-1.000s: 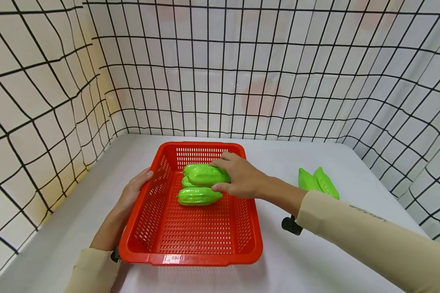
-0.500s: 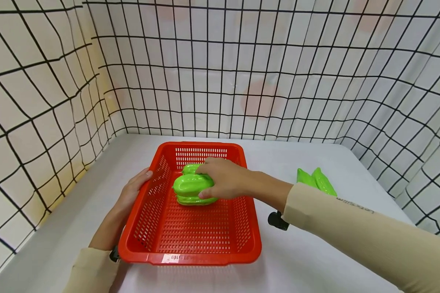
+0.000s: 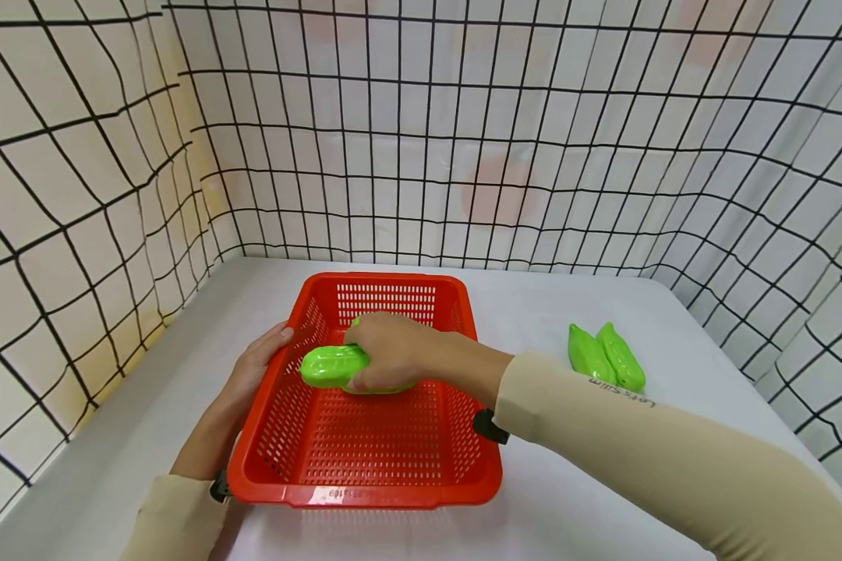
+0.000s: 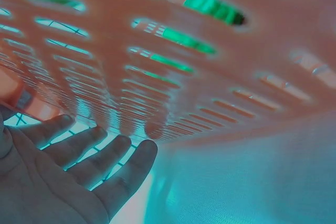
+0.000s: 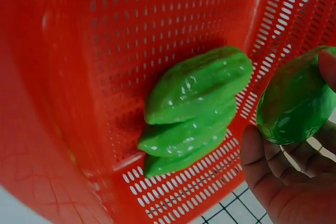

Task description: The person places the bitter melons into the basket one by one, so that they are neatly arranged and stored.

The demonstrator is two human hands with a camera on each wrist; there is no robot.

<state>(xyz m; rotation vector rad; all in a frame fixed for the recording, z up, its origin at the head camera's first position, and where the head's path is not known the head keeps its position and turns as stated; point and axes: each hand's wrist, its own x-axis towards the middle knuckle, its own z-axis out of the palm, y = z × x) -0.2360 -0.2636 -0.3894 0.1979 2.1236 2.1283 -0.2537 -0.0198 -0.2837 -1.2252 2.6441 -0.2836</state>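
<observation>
A red perforated plastic basket (image 3: 365, 496) stands in front of me. My right hand (image 3: 396, 351) reaches in and grips a glossy green, ribbed star fruit (image 3: 333, 366) with thumb and fingers, near the basket's left wall. In the right wrist view, three more star fruits (image 5: 197, 85) lie side by side on the basket floor, apart from the held one; from above my hand mostly covers them. My left hand (image 3: 256, 362) rests against the outside of the left wall, fingertips at the rim. The left wrist view shows its fingers (image 4: 128, 174) nearly straight, touching the slotted wall.
Two more green star fruits (image 3: 620, 358) lie together on the white table (image 3: 526, 300), right of the basket and beyond my right sleeve (image 3: 645, 428). Black grid netting (image 3: 428, 164) over white sheeting encloses the back and both sides.
My right hand has carried the gripped star fruit leftward and slightly nearer me, across those in the basket to beside its left wall. The left hand and basket have stayed put.
</observation>
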